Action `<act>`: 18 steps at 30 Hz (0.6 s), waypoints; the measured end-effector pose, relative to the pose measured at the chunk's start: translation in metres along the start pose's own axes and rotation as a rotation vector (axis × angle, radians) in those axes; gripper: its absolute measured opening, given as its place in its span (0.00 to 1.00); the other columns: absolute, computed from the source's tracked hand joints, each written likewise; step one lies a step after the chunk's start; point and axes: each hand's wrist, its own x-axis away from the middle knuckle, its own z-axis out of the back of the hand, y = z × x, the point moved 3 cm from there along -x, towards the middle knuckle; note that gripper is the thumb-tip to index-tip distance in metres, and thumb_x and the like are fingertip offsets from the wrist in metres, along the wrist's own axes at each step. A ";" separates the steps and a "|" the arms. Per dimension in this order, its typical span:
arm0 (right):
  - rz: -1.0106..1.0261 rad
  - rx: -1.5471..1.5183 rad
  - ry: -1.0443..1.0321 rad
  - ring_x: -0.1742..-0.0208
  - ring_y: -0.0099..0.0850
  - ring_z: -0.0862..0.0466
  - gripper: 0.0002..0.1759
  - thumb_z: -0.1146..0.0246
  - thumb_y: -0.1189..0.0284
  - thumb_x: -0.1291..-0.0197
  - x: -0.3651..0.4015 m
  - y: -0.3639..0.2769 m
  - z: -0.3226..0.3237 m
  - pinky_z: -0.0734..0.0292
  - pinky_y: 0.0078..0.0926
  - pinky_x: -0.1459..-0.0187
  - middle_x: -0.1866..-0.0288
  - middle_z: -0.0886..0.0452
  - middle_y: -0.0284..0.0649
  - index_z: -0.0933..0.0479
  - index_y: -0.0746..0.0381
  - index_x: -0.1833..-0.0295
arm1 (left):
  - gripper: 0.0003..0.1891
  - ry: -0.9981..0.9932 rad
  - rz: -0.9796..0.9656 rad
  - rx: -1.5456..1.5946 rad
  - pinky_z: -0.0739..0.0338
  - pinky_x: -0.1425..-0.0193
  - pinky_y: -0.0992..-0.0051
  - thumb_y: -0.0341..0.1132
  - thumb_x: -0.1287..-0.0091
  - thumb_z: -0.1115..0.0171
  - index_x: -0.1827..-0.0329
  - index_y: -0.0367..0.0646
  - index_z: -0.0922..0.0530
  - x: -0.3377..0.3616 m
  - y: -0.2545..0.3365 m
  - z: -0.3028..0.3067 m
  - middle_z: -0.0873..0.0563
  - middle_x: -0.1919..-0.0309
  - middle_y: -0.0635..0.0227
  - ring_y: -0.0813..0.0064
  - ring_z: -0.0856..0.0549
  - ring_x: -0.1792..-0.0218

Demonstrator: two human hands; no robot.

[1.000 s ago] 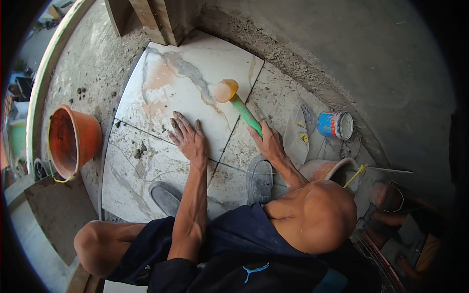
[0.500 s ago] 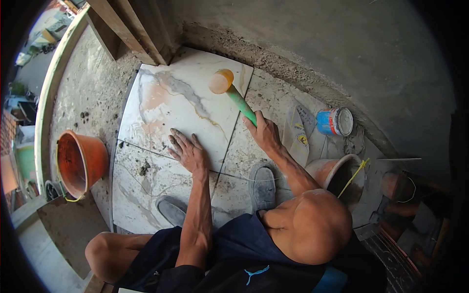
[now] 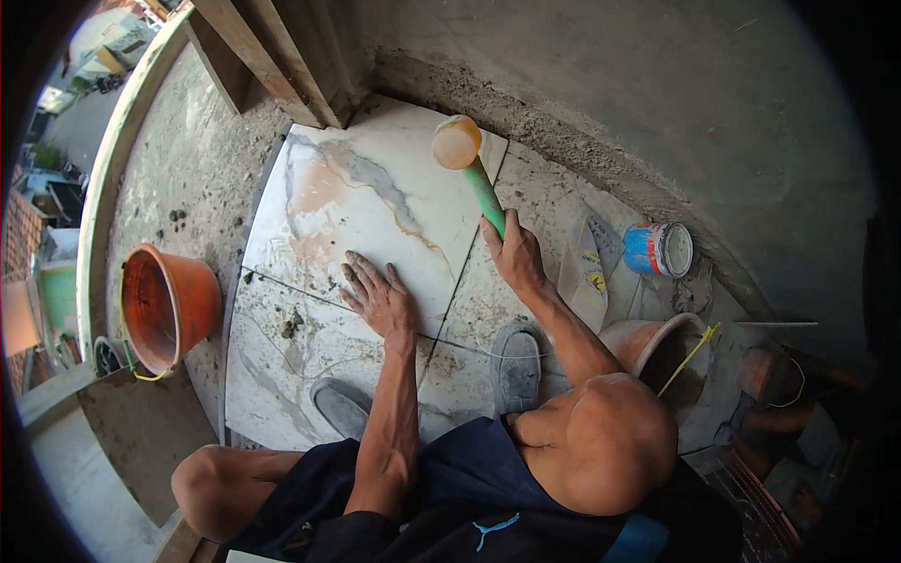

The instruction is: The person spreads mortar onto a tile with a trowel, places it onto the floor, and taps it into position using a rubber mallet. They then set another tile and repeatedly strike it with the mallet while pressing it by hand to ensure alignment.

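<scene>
My right hand (image 3: pixel 519 251) is wrapped round the green handle of a rubber mallet (image 3: pixel 484 192). The mallet's orange-yellow head overlaps the far right part of a marbled white floor tile (image 3: pixel 357 202) in this view. Dirty smears mark that tile's left half. My left hand (image 3: pixel 383 298) lies with fingers spread over the near edge of the same tile, by the dark joint; grime covers its fingertips. Nearer my feet, a neighbouring tile (image 3: pixel 272 361) is strewn with crumbs of mortar, and a thin string crosses it.
An orange bucket (image 3: pixel 192 305) stands on the left. To the right are a blue paint can (image 3: pixel 648 249), a crumpled printed bag (image 3: pixel 584 272) and a second bucket (image 3: pixel 627 340) beside my knee. Wooden posts (image 3: pixel 282 61) and a rough grey wall (image 3: pixel 601 94) border the far side.
The mallet has shifted a little toward the far right corner of the tile. My left hand stays on the tile. The whole view has moved slightly.
</scene>
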 end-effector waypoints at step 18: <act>-0.108 0.057 -0.148 0.77 0.55 0.20 0.23 0.47 0.52 0.34 -0.008 -0.008 -0.005 0.29 0.46 0.79 0.82 0.24 0.55 0.34 0.65 0.61 | 0.32 -0.001 -0.003 0.046 0.62 0.25 0.57 0.50 0.26 0.64 0.25 0.41 0.53 0.002 0.001 0.003 0.49 0.25 0.67 0.67 0.50 0.25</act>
